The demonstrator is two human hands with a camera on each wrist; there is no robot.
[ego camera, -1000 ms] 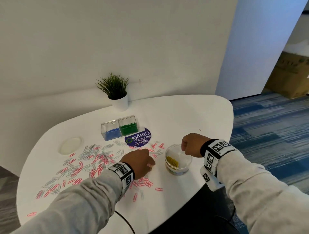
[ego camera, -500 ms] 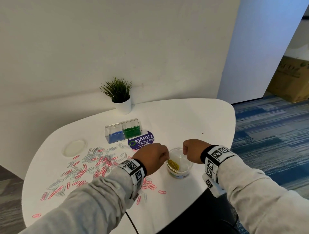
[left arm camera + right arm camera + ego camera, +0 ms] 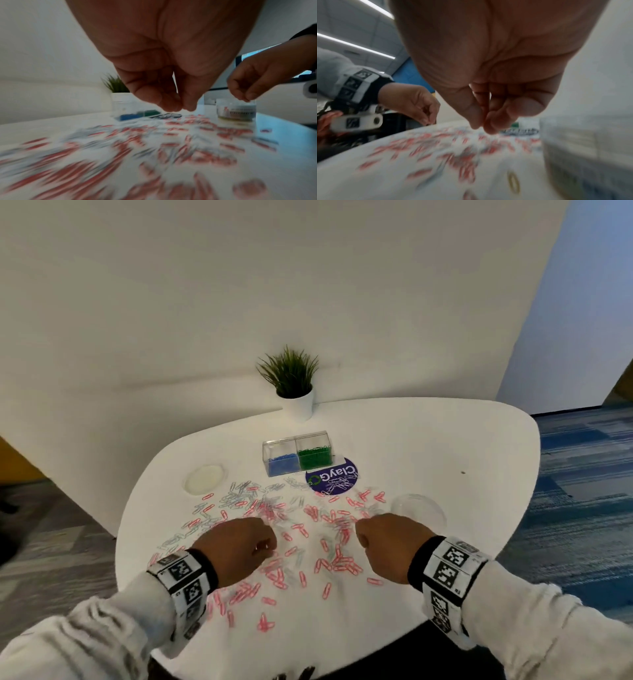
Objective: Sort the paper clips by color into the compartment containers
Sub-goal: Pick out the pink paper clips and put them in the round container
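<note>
Hands hovering over scattered paper clips on a white table.

Left hand hangs just above the clips, fingers curled down with fingertips bunched against the thumb; whether they pinch a clip cannot be told through the blur. Right hand is curled the same way, thumb and fingertips together, hold equally unclear. Pink and pale paper clips lie spread across the near and left part of the table. A clear round tub stands just beyond the right hand. Farther off, the two-compartment clear box holds blue clips left, green right, beside a purple sticker. A round lid lies far left; a potted plant stands at the far edge.
</note>
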